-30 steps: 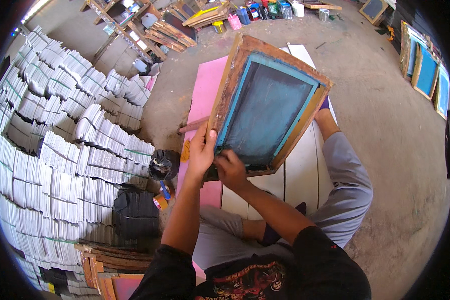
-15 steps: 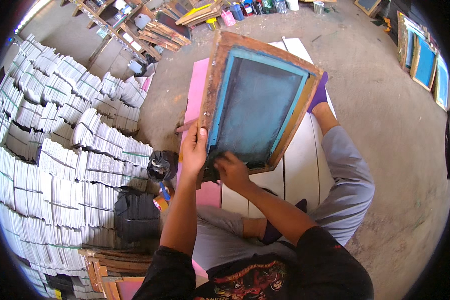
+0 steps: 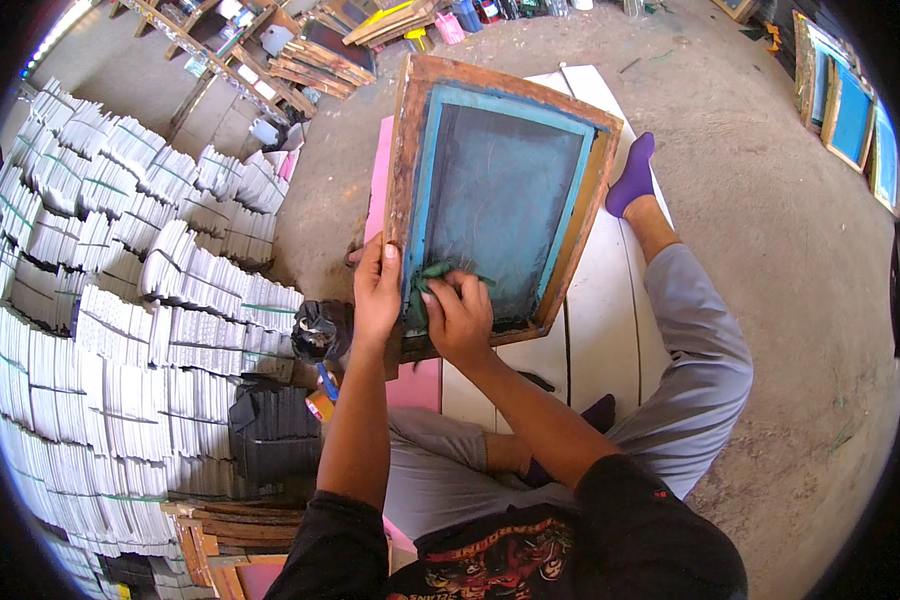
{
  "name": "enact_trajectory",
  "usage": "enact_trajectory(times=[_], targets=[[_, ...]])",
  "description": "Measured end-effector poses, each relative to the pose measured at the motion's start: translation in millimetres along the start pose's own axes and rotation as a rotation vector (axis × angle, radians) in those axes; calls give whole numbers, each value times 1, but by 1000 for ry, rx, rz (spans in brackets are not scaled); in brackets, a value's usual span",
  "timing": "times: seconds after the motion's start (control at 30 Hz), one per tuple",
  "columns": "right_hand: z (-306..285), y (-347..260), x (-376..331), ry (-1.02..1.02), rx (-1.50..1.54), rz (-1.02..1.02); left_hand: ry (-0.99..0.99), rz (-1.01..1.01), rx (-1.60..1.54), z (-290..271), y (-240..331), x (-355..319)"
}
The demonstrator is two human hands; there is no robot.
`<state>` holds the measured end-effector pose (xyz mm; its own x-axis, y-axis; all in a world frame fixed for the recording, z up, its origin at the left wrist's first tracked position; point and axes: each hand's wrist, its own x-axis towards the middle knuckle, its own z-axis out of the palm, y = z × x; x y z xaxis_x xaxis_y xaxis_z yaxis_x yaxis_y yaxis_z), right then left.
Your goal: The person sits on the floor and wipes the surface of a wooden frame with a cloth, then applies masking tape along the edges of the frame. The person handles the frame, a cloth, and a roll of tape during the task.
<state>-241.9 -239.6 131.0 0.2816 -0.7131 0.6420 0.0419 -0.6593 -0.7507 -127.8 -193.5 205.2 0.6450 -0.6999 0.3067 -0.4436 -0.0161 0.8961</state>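
Observation:
My left hand [image 3: 376, 295] is closed on the left wooden side of a screen-printing frame [image 3: 505, 190], thumb on the front. The frame is tilted up over my lap, with dark, smudged mesh inside a light-blue border. Pressed to the mesh near its lower left corner is a dark green cloth [image 3: 434, 271], pinched in the fingers of my right hand [image 3: 460, 316]. Part of the cloth is hidden under those fingers.
The frame is above a white slatted board [image 3: 610, 290] with a pink strip along its left. Bundled paper stacks [image 3: 120, 350] fill the left side. A black plastic bag [image 3: 322, 330] sits beside my left forearm. More blue-meshed frames [image 3: 850, 118] lean at the far right.
My right hand has moved slightly up the mesh with the cloth, and the cloth shows more plainly. The frame and left hand have shifted a little to the left in view.

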Motion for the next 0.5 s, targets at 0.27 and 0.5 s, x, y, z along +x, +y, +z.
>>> enact_trajectory(times=[0.27,0.5], targets=[[7,20,-29,-416,-4,-179,6,6,30,-4,-12,12],[12,12,-48,-567,-39,-73,-19,-12,103,0,2,13]])
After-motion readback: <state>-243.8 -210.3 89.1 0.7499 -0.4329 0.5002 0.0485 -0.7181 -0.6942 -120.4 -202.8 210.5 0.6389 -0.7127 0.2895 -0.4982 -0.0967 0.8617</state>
